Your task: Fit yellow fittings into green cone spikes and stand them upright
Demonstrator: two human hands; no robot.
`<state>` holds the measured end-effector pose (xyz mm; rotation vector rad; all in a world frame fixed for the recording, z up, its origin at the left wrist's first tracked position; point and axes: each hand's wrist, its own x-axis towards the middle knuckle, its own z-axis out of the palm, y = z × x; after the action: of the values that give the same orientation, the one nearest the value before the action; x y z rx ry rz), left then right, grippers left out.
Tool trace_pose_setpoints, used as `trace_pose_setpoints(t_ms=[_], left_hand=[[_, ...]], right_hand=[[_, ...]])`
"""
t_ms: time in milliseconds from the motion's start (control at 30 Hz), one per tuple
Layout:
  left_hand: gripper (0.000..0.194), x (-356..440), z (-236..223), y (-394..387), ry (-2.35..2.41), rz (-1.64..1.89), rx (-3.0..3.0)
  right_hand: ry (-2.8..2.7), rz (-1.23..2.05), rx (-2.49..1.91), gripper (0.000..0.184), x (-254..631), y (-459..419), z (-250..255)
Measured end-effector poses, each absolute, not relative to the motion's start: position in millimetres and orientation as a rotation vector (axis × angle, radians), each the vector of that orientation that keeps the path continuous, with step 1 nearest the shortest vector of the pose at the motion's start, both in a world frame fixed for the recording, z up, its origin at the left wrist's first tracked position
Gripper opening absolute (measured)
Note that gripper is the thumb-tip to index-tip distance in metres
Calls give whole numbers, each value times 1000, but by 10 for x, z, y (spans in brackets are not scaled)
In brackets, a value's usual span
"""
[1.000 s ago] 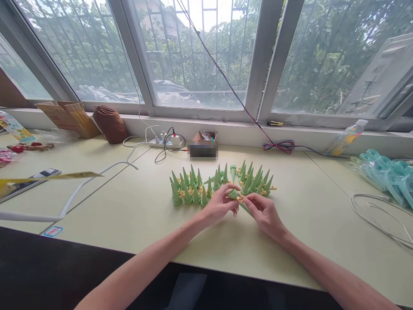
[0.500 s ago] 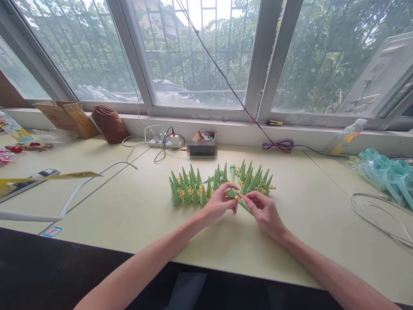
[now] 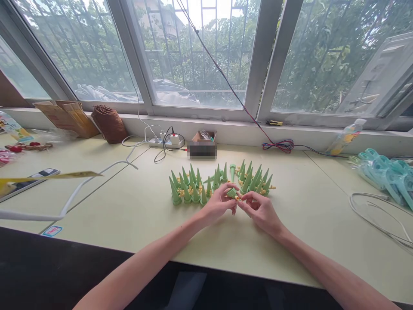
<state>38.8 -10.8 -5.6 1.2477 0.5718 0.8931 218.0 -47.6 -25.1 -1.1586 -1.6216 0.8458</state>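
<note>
A green cone-shaped piece (image 3: 231, 192) is in my left hand (image 3: 220, 203), with its wide end turned up and its point not clearly visible. A small yellow piece (image 3: 238, 198) sits against the cone's side. My right hand (image 3: 262, 212) is closed, its thumb and fingertips pinching at this yellow piece. Just beyond my hands, several green cones (image 3: 187, 196) stand points up in a group on the left. More green cones (image 3: 247, 183) stand in a second group on the right, with yellow bits among them. One green cone (image 3: 232, 171) stands wide end up between the groups.
A small open box (image 3: 205, 137) and a power strip (image 3: 166, 142) lie at the table's back. Bundled wire (image 3: 280, 146), a bottle (image 3: 346, 137) and bagged turquoise items (image 3: 387, 174) are to the right. A white cable (image 3: 93, 170) and a phone-like device (image 3: 32, 183) are left.
My right hand has shifted slightly left, its fingertips closer to the yellow piece. The cone's long tapered part, visible before toward the right hand, no longer shows. My left hand has barely moved.
</note>
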Motion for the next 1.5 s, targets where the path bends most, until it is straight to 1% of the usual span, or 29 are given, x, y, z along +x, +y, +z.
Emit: trace_pose_setpoints(t_ms=[200, 367, 567, 800, 967, 1167, 1500], left_hand=[[42, 369, -67, -100, 566, 865, 1252], [49, 346, -49, -85, 539, 830, 1193], [39, 351, -5, -105, 560, 808, 1190], [45, 375, -41, -129, 650, 844, 1282], [46, 389, -18, -142, 691, 860, 1357], [44, 400, 27, -165, 704, 853, 1451], [44, 395, 8, -145, 695, 834, 1453]], right_hand=[[-1729, 892, -1136, 41, 2156, -466, -228], [-1729, 915, -1116, 40, 2156, -474, -239], [-1691, 955, -1137, 42, 2157, -489, -260], [-1668, 1017, -1136, 38, 2145, -502, -243], [-1669, 1023, -1126, 36, 2145, -509, -246], [-1706, 969, -1144, 40, 2129, -525, -207], [-1717, 990, -1148, 45, 2116, -559, -154]])
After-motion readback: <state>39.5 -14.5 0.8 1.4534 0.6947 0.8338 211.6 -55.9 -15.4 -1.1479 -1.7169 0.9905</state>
